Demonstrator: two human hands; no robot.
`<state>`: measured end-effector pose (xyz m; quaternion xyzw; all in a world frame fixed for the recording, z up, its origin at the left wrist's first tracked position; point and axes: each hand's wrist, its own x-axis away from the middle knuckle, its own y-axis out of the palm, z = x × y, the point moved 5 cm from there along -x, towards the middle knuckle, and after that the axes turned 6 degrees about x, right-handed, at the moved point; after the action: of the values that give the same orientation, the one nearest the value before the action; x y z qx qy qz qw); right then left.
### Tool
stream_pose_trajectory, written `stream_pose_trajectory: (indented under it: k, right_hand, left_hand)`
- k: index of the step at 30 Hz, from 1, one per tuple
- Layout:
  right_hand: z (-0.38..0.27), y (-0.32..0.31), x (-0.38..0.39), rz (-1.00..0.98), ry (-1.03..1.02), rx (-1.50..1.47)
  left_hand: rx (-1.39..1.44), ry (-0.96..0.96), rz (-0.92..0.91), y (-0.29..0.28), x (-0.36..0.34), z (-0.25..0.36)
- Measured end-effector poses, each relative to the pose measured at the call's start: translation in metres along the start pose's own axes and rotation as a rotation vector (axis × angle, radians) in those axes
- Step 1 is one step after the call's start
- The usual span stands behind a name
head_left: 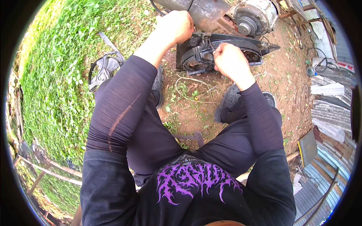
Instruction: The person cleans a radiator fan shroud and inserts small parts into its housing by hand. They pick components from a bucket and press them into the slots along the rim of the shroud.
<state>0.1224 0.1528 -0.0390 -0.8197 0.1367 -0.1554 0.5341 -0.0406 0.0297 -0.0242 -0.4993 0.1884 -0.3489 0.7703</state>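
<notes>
My left hand (175, 26) is closed above the left end of a black metal assembly (269, 48) with a ring-shaped part, beside a grey metal cylinder (207, 11). A black cable runs up behind this hand; whether it is held is unclear. My right hand (230, 60) is closed over the middle of the assembly, at a dark part I cannot make out clearly. A motor with a pulley (247, 26) lies just beyond the assembly. A pale loop of cord (190, 98) is on the dirt between my feet.
Grass (52, 94) covers the left side, with a grey and black tool-like object (107, 69) by my left leg. Corrugated metal sheets (326, 113) and other scrap line the right side. A rusty metal piece (198, 138) lies between my knees.
</notes>
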Motion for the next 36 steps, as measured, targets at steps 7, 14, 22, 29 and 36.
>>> stream_pose_trajectory:
  k: [7, 14, 22, 29, 36]
  right_hand:
    - [-0.005, 0.01, 0.005, 0.033, -0.016, -0.157]
    - [-0.019, 0.019, 0.003, -0.213, 0.084, -0.307]
    - [-0.014, 0.077, 0.001, -0.281, 0.523, -1.243]
    - [-0.025, 0.072, 0.008, -0.204, 0.506, -1.331]
    - [-0.023, 0.074, 0.006, -0.221, 0.493, -1.349]
  left_hand:
    - [-0.02, -0.024, -0.01, -0.003, 0.002, 0.004]
    - [0.008, 0.004, -0.059, -0.005, 0.003, 0.003]
    - [0.017, -0.001, -0.023, -0.005, 0.003, 0.005]
    - [0.08, 0.072, -0.005, -0.004, 0.001, 0.0]
    - [0.058, 0.024, -0.041, -0.005, 0.001, 0.005]
